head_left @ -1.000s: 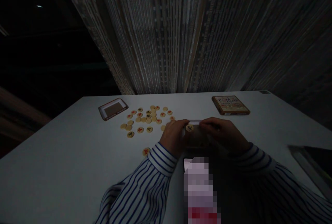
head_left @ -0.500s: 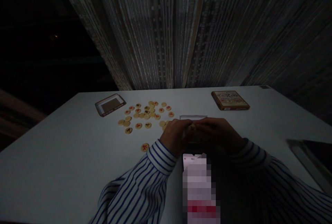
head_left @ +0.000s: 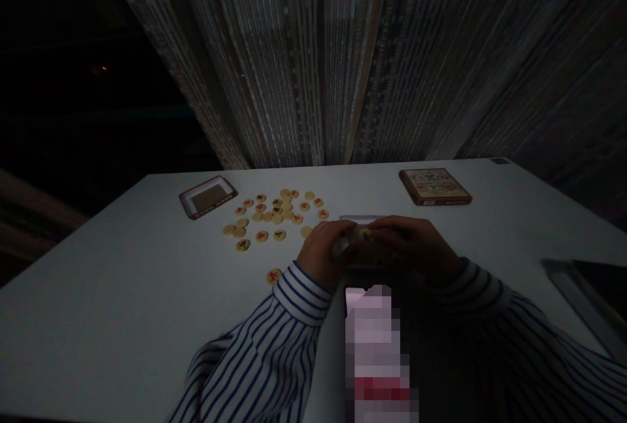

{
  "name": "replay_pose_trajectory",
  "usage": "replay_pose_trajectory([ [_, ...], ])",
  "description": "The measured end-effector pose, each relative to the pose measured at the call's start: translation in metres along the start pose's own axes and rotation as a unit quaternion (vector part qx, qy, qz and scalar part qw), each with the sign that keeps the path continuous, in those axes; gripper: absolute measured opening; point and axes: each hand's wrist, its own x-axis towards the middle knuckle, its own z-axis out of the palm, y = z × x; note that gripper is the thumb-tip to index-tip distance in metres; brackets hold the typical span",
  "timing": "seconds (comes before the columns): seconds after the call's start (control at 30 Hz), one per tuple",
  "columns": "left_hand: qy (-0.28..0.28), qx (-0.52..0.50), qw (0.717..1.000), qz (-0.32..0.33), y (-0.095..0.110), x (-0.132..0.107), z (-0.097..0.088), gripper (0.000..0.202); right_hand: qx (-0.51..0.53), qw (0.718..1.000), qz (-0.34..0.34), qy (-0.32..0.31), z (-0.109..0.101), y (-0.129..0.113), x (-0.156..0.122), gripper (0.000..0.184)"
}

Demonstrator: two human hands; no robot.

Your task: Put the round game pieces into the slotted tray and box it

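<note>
My left hand (head_left: 321, 254) and my right hand (head_left: 411, 245) meet in front of me above the white table (head_left: 108, 266). Between their fingertips is a round wooden xiangqi piece (head_left: 365, 235), partly hidden by my fingers. Just beyond my hands lies the pale rim of a shallow tray (head_left: 360, 218), mostly hidden. To the left of my left hand, several similar pieces (head_left: 277, 217) lie scattered with red or black characters facing up. One lone piece (head_left: 273, 276) rests just beyond my left cuff.
A red-edged open box lid (head_left: 208, 196) lies at the far left. A decorated game box (head_left: 435, 187) stands at the far right. A phone (head_left: 355, 299) and a pixelated object (head_left: 377, 344) sit under my hands. Striped sleeves cover both forearms.
My hands have closed in around the piece, covering more of it. My left hand has shifted slightly forward, and the whole view has tilted a little.
</note>
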Motion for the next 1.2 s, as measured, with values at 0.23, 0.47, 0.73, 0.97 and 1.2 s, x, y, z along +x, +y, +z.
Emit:
replay_pose_trajectory([
  [0.23,0.011,-0.182,0.971,-0.155,-0.002,-0.001,0.009,0.018,-0.032,0.997,-0.056,0.038,0.003,-0.002,-0.001,0.026],
  [0.47,0.016,-0.338,0.915,-0.219,0.001,0.004,0.012,0.015,-0.043,0.992,-0.113,0.023,0.004,0.002,-0.002,0.025],
  [0.73,0.014,-0.317,0.908,-0.274,-0.001,0.006,0.009,0.014,-0.091,0.982,-0.167,-0.021,0.003,0.001,-0.003,0.026],
  [0.97,-0.002,-0.282,0.919,-0.273,0.000,0.005,0.008,0.016,-0.122,0.963,-0.235,-0.048,0.002,0.002,-0.003,0.025],
  [1.2,-0.013,-0.288,0.916,-0.278,-0.001,0.004,0.008,0.015,-0.211,0.947,-0.227,-0.090,-0.003,-0.002,0.000,0.025],
])
